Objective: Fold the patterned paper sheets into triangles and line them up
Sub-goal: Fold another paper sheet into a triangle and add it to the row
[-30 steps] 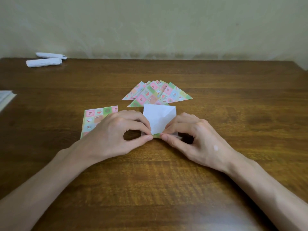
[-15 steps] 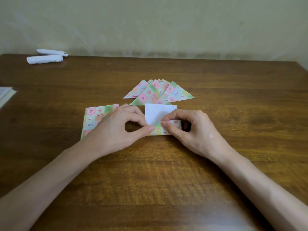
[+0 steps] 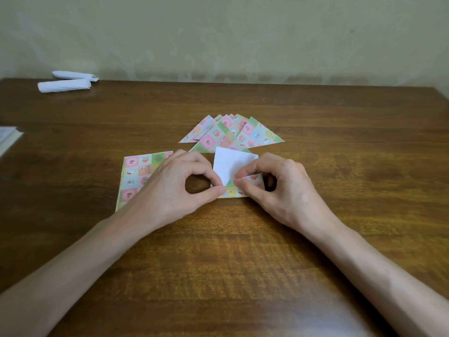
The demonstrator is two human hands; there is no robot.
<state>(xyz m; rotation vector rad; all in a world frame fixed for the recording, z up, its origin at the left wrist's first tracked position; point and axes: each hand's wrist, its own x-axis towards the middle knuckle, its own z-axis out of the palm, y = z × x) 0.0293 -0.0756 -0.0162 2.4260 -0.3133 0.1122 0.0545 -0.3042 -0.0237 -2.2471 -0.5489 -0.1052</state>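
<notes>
Moved since 1 second ago: near edge of the sheet (image 3: 230,164) turned up and over, so a patterned strip now shows along its near side where only a sliver showed; white underside faces up behind it, tilted.

Item 1, sheet: on the table (image 3: 218,263), centre, between both hands.

Item 2, left hand (image 3: 175,188): at 9 o'clock of the sheet; thumb and index finger curled into a ring, tips pinching the sheet's near left part; other fingers curled behind.

Item 3, right hand (image 3: 281,188): at 3 o'clock of the sheet; thumb and index finger pinching the folded edge near its middle; remaining fingers curled.

Item 4, triangles (image 3: 230,132): several folded patterned pieces, overlapping in a fan, at 12 o'clock, just beside the sheet.

Item 5, stack (image 3: 138,171): flat patterned squares at 9 o'clock, partly under the left hand.

Item 6, 2 white rolls (image 3: 64,85): far corner at 10 o'clock, well apart.

Item 7, pale object (image 3: 7,137): cut off by the frame at 9 o'clock; kind cannot be told.
</notes>
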